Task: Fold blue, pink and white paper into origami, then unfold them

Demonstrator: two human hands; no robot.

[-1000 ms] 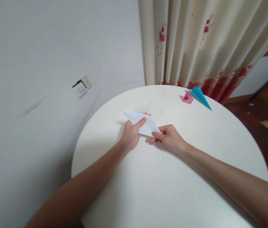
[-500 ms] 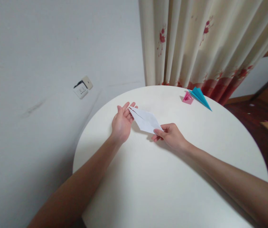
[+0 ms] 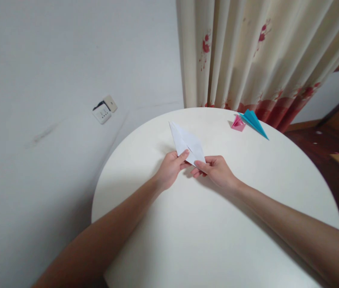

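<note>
Over round table (image 3: 214, 232), white folded paper (image 3: 188, 139) (kite-shaped)

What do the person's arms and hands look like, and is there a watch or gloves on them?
The left hand and right hand are bare, without gloves. No watch, bracelet or sleeve shows on the left forearm or right forearm. Some fingertips are hidden.

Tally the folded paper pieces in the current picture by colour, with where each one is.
White: 1, the white folded paper, held by the left hand and the right hand
Pink: 1, the pink folded piece, on the table
Blue: 1, the blue folded piece, beside the pink one
Total: 3
</note>
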